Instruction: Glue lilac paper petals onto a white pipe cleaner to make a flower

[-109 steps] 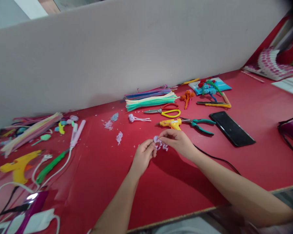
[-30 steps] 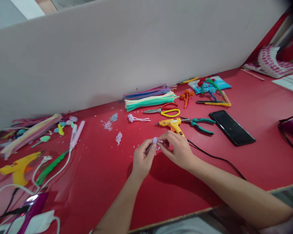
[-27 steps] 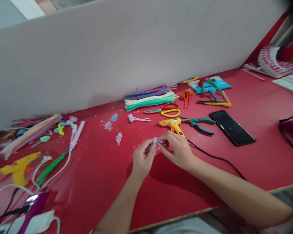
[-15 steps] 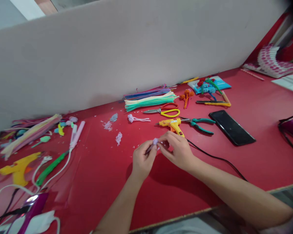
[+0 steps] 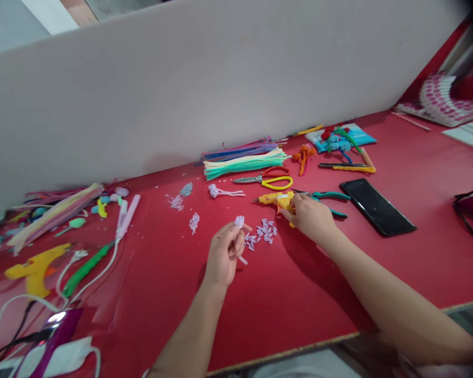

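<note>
My left hand is closed around a lilac pipe-cleaner flower, its petalled head above the fingers and a stem end poking out below. My right hand has its fingers wrapped over the handle of a yellow hot glue gun, which lies on the table with its nozzle to the left. Small lilac petal pieces are scattered between the hands. Beyond them lies a finished-looking lilac flower piece with several stems. Teal-handled pliers lie partly behind my right hand.
Scissors and pipe-cleaner bundles lie along the grey partition. To the right is a black phone. On the left are another yellow glue gun, a pink hot tool and trailing cables.
My right hand has left the flower and moved right onto the glue gun, uncovering the petal pieces. My left hand has shifted slightly left and down, still holding the flower.
</note>
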`<state>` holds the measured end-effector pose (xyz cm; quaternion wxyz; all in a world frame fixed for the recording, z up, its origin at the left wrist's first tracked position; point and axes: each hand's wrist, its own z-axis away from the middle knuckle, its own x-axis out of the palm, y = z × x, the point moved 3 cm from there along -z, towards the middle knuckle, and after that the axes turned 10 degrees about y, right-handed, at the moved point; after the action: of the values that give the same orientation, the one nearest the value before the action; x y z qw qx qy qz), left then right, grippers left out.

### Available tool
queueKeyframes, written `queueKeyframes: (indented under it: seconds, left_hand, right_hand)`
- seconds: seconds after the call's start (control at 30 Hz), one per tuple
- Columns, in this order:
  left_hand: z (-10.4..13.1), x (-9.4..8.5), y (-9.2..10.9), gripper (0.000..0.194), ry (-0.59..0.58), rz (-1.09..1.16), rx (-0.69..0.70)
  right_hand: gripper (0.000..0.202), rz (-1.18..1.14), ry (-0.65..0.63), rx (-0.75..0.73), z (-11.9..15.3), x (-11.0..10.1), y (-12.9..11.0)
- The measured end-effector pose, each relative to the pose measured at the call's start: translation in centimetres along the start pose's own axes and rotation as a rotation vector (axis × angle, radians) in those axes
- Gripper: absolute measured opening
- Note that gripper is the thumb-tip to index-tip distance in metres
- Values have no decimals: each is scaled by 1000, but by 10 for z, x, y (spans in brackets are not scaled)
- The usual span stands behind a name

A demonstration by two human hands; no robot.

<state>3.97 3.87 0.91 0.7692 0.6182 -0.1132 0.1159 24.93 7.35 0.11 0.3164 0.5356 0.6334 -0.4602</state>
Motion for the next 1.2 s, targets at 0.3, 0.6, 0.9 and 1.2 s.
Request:
queueKeyframes:
  seconds: [0.3, 0.6, 0.9, 1.2]
  left_hand:
    - [-1, 4, -2, 23, -31, 104, -53]
    - [-4, 2, -2, 24, 2, 44, -20]
    - [-9, -4, -6, 21, 77, -11, -1]
    - [-10, -7, -8, 22, 122, -86, 26]
  right_hand:
    - [19, -412, -66, 143, -6, 16, 8]
    - [22, -1344, -350, 461, 2, -2, -11]
    - [17, -1306, -428, 197, 20, -20, -39]
    - [28, -977, -260, -51, 26, -16, -47]
